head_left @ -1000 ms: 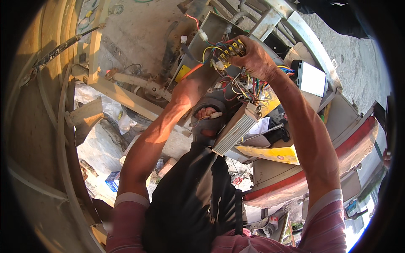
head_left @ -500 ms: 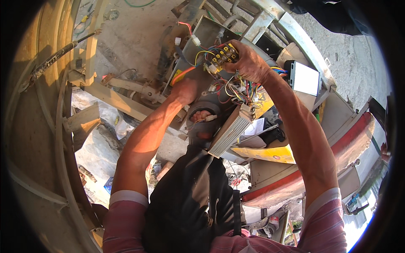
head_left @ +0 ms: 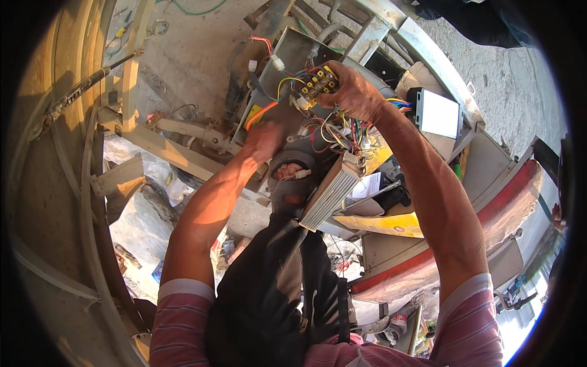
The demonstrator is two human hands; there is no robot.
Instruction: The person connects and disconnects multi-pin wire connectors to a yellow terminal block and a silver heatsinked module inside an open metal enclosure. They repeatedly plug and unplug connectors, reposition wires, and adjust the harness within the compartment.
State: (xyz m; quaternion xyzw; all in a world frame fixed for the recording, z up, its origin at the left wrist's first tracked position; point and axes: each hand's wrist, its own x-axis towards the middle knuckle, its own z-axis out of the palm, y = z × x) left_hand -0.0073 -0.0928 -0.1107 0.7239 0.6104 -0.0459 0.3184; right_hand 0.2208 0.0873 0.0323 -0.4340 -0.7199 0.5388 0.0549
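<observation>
My right hand grips a black terminal block with yellow parts, its fingers wrapped over the far end. Thin coloured wires run from the block to a bundle of wires below it. My left hand is closed and slightly blurred, beside an orange strip or cable. What its fingers hold, if anything, is hidden. Close to it lies a white connector over my sandalled foot. A finned metal controller leans under the wire bundle.
A white-faced box sits right of my right forearm, near a metal frame bar. A yellow panel lies beside the controller. Wooden-looking beams and a curved body panel stand at the left. A red-striped panel slopes away right.
My left hand has shifted slightly left and down, away from the terminal block. My right hand has moved a little left with the block still in its grip.
</observation>
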